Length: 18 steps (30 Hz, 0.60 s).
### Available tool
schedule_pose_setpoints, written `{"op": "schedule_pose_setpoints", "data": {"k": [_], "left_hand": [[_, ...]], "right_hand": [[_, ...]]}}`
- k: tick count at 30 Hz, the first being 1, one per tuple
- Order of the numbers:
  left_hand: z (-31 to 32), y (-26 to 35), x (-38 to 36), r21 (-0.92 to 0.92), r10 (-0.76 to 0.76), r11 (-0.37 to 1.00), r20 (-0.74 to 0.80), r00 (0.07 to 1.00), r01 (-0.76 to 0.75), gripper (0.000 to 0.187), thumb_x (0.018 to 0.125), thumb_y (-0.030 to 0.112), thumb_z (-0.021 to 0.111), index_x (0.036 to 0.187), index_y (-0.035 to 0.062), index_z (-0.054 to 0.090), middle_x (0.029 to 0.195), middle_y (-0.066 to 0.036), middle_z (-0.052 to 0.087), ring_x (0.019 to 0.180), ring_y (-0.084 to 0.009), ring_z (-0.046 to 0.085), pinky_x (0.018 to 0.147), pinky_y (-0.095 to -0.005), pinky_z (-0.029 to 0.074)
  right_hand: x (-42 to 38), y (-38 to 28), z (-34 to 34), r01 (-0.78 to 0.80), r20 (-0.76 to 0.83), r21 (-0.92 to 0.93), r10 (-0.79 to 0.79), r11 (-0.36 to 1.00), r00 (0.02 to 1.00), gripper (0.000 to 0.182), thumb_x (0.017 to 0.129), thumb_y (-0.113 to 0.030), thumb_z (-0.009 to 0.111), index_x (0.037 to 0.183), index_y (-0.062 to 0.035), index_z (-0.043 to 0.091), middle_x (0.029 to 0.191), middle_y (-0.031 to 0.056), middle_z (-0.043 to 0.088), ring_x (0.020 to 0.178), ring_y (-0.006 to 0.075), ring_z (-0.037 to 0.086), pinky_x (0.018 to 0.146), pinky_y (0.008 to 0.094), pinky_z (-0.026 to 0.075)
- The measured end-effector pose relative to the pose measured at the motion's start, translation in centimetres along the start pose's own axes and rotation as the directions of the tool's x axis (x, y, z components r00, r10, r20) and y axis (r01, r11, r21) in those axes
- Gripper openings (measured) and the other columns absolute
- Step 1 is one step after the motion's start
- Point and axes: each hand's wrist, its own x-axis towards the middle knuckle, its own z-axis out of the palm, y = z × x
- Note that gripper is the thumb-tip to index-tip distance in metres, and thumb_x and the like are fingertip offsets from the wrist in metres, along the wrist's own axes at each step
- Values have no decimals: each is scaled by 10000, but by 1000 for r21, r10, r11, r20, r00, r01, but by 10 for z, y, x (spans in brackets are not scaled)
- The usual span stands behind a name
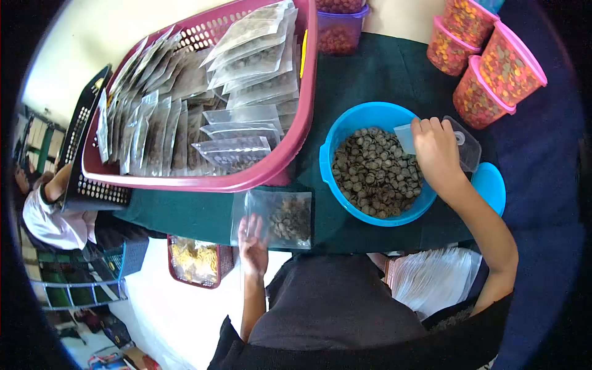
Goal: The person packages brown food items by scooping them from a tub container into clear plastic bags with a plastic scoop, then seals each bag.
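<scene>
My left hand (253,243) is at the table's front edge, at the left, mouth side of a clear plastic bag (291,222). Its fingers show partly through the film as they hold the bag. Dark, small round pieces lie in the bag's right part. Over the right rim of a blue basin (328,179), my right hand (436,154) is closed on a translucent plastic scoop (405,138), whose pale edge dips towards the pieces. Many grey-brown disc-like pieces (379,172) fill the basin. The scoop's handle is hidden by the fingers.
A maroon basket (246,180) of filled bags stands at left. Tubs of colourful pieces (509,65) are at back right, a clear container (470,148) and blue lid (491,188) beside the basin. Empty bags (431,280) lie below. Another person's sleeve (52,219) shows far left.
</scene>
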Motion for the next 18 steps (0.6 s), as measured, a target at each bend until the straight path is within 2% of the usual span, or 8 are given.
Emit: {"op": "schedule_pose_setpoints", "data": {"k": [1,2,5,6,9,13,14,18], "left_hand": [[2,-3,0,-98,-8,995,-59,998,3,731,731,180,545,1336,152,135,1350,-165,213,1252,-327,205,967,-578,194],[5,-6,0,-97,-12,995,-78,997,4,718,754,237,541,1341,191,131,1347,-159,236,1252,-304,211,990,-525,172],[31,-11,-7,-139,-26,990,-107,994,11,710,771,299,538,1344,235,124,1350,-156,232,1246,-297,213,976,-504,190],[39,-12,-9,-71,-21,997,-84,996,15,721,770,337,538,1344,266,109,1358,-153,214,1243,-300,203,951,-514,201],[43,-20,-9,-105,6,994,-118,993,-18,733,764,338,544,1342,263,100,1368,-147,180,1229,-314,215,946,-521,204],[37,-30,-7,-91,41,994,-181,983,-58,754,744,296,576,1332,205,114,1375,-144,141,1222,-312,221,960,-497,202],[37,-30,-7,-134,23,990,-195,981,-50,739,742,268,582,1325,174,137,1358,-142,192,1209,-309,253,958,-477,217],[28,-38,-3,-140,15,990,-128,992,-33,723,744,247,580,1323,184,152,1321,-137,268,1167,-290,318,953,-443,245]], "right_hand": [[0,2,4,-3,-30,20,4,1000,1000,168,672,-98,533,829,-41,554,713,46,554,723,159,517,645,281,360],[1,3,7,-5,-60,39,8,999,998,173,676,-93,529,838,-39,554,715,48,556,728,163,520,648,282,362],[-2,5,5,8,-53,146,-1,989,999,180,687,-84,516,856,-31,548,721,59,556,737,177,523,659,290,367],[-4,5,5,28,-4,218,-28,976,1000,207,703,-72,498,895,-9,542,739,74,556,751,187,520,676,302,367],[-13,-5,4,98,-70,331,-79,938,994,226,715,-64,483,923,5,535,755,85,555,764,195,515,688,308,364],[-19,-22,6,156,-113,500,-114,852,987,247,716,-63,485,944,17,539,761,96,557,773,215,517,701,328,377],[-21,-26,8,187,-128,544,-140,818,982,248,713,-62,486,939,24,543,766,97,562,777,218,521,701,329,383],[-19,-28,8,226,-123,564,-189,794,974,256,693,-42,497,933,31,548,770,112,567,780,231,528,693,330,394]]}}
